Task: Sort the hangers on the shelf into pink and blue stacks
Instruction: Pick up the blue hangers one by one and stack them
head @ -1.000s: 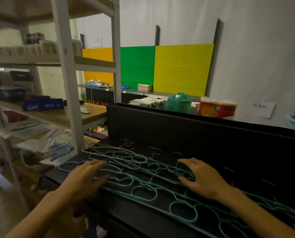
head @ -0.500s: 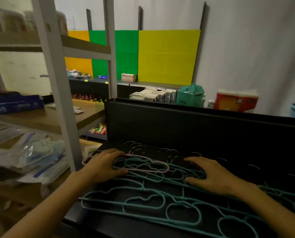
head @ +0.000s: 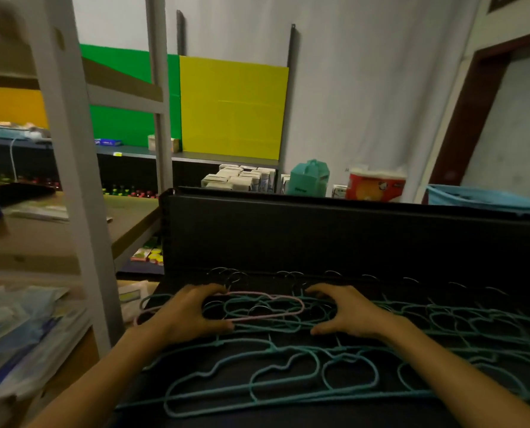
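Hangers: one pink wire hanger (head: 259, 307) lies atop the tangled blue-green wire hangers (head: 288, 375) on the black shelf (head: 350, 239). Left hand (head: 186, 313), fingers curled, grips the pink hanger's left end; right hand (head: 347, 313), fingers curled, clasps blue-green hangers just right of it.

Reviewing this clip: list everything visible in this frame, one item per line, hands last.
pink hanger: one, pink, on top of the pile between the hands
blue hangers: many, teal-blue, tangled across the black shelf
yellow panel: one, on the back wall
green panel: one, left of it
teal bag: one, behind the shelf
red pack: one, right of the bag
left hand: grip curled on the pile
right hand: grip curled on the pile
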